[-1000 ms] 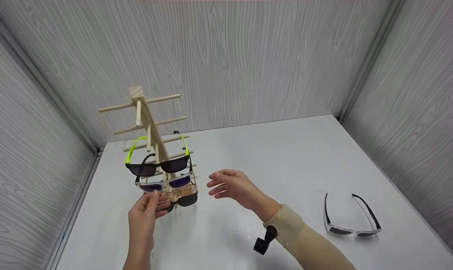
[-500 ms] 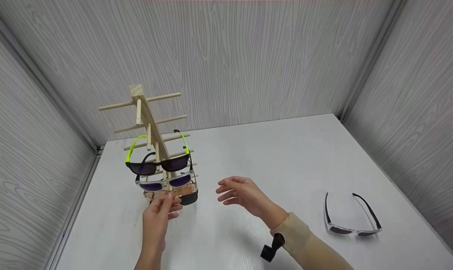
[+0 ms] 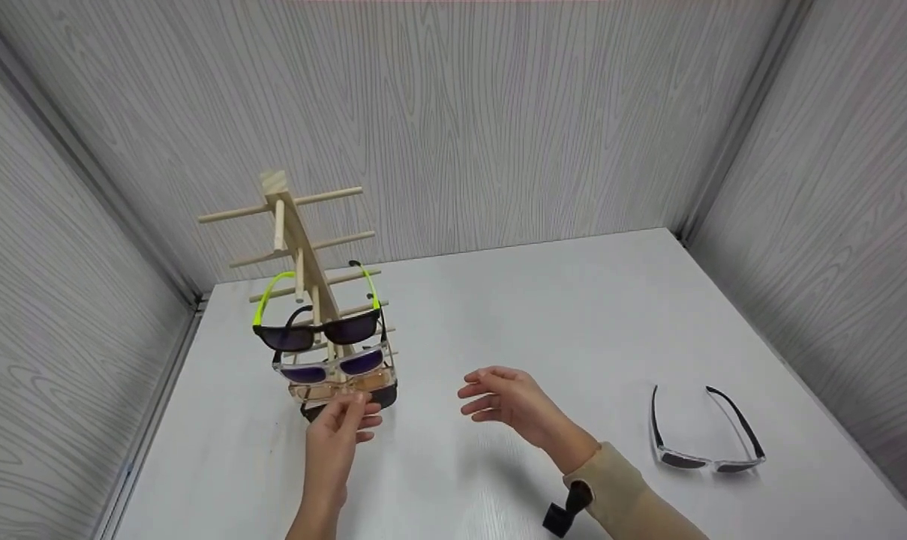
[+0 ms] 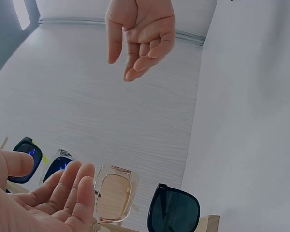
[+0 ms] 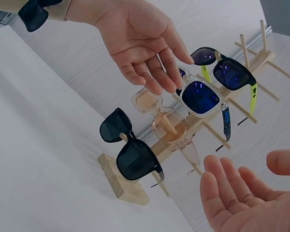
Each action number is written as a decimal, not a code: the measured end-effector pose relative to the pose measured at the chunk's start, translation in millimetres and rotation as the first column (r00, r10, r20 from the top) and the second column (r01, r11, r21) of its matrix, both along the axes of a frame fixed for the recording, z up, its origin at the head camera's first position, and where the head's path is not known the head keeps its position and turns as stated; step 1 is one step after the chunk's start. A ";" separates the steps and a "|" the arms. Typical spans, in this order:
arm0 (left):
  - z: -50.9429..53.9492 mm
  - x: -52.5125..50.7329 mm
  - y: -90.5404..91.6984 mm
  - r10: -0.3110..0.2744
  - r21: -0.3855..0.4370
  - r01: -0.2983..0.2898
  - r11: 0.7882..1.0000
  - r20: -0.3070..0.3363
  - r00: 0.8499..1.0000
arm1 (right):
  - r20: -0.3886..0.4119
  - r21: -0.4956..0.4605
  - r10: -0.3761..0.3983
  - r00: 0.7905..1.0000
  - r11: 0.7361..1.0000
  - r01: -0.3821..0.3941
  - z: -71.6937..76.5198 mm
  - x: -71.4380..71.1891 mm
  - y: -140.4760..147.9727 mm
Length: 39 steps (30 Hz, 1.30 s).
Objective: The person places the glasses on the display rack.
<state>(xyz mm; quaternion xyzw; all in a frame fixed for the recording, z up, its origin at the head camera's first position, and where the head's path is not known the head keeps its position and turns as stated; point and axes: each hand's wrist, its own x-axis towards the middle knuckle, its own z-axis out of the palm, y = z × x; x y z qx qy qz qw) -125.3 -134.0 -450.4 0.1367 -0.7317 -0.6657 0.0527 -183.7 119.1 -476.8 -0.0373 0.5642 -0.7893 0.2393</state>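
A wooden eyewear stand [image 3: 301, 229] on the left bears several sunglasses on its pegs. Highest hang black-framed sunglasses with neon-yellow temples [image 3: 352, 328]. Below are clear-framed sunglasses with blue lenses [image 3: 363, 362], then clear peach-tinted glasses [image 4: 115, 195], and lowest a dark pair of sunglasses [image 5: 135, 159]. My left hand [image 3: 333, 442] is in front of the lower pairs, partly covering them in the head view. Nothing is in its relaxed fingers. My right hand [image 3: 521, 405] hovers to the right of the stand, fingers loosely bent and holding nothing.
Clear-framed sunglasses with black temples [image 3: 708, 461] lie unfolded on the white table [image 3: 558, 300], at the right. Grey wood-grain panels [image 3: 453, 127] enclose the back and both sides. The stand's upper pegs [image 3: 329, 196] stick out sideways and forward.
My left hand has moved right, away from the lenses at the left of the lower pairs. My right hand has drawn right and slightly down, away from the stand. The glasses stay put.
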 end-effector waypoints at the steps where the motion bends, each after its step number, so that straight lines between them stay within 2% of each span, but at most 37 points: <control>1: -1.0 -0.1 1.3 -0.005 0.002 0.005 1.000 0.003 1.000 | 0.008 -0.001 -0.007 1.000 1.000 0.007 -2.5 0.7 3.1; 10: -10.1 -1.5 15.5 -0.048 0.021 0.047 0.999 0.038 0.998 | 0.022 0.013 -0.052 0.998 0.999 0.052 -14.5 5.1 24.9; 20: -12.6 -5.6 32.9 -0.117 0.027 0.118 0.993 -0.023 0.993 | 0.028 0.005 -0.092 0.995 0.996 0.092 -19.1 7.9 47.9; 30: -16.4 -6.8 48.4 -0.190 0.041 0.193 0.980 -0.057 0.980 | 0.018 0.012 -0.146 0.989 0.989 0.146 -16.2 10.0 73.5; 39: -17.8 -6.8 64.7 -0.237 0.067 0.241 0.968 -0.070 0.969 | -0.011 -0.021 -0.175 0.985 0.984 0.175 -13.0 12.6 99.8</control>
